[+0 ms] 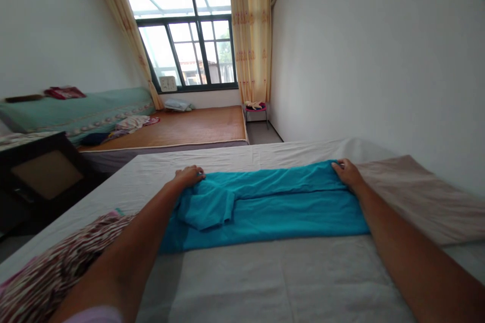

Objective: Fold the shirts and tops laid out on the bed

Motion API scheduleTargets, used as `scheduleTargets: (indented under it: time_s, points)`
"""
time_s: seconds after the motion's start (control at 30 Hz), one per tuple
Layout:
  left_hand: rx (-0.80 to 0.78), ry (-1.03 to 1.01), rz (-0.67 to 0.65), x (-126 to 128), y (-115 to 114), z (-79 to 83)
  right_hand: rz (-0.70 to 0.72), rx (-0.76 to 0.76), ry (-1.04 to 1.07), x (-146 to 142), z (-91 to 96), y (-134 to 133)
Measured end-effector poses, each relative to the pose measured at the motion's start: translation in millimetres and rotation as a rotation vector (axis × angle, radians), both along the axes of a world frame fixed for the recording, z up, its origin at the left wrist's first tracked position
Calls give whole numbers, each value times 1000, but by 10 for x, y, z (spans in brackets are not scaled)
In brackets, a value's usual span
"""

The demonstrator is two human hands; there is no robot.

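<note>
A turquoise T-shirt (280, 207) lies lengthwise across the bed, its long side folded inward and one short sleeve turned back on top at the left. At its far left corner, my left hand (190, 175) has its fingers closed on the cloth edge. My right hand (346, 170) pinches the far right corner between thumb and fingers. The near edge of the shirt rests flat on the pale sheet (242, 282).
Striped clothing (76, 247) is heaped on the left of the bed. A beige cloth (424, 197) lies at the right by the wall. Beyond stand a second bed (197, 126) with a brown mat, a dark cabinet (38, 176) and a small stool (256, 107).
</note>
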State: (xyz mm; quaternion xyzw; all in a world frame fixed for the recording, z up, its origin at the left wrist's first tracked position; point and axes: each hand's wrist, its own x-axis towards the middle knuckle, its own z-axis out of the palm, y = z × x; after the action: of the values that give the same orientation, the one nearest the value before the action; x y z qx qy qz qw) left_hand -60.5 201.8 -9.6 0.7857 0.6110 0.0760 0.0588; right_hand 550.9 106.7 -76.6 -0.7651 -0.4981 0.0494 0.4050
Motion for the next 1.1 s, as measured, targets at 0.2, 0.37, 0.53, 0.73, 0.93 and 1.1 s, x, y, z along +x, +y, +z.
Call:
scheduleTargets:
  time_s: [0.2, 0.37, 0.53, 0.73, 0.93, 1.1]
  points:
    - [-55, 279, 23, -306, 26, 165, -186, -2, -180, 16, 34, 62]
    - [-29, 313, 159, -221, -101, 98, -194, -85, -216, -21, 16, 24]
    - [262, 228, 23, 311, -495, 197, -37, 136, -302, -242, 307, -62]
    - [82, 87, -533, 765, -1367, 257, 767, -366, -360, -752, 544, -170]
    - [128, 45, -344, 671, -1627, 38, 631, -344, -627, -815, 489, -250]
    - [195, -39, -137, 516, -1441, 144, 564, -254, -661, -692, 584, -441]
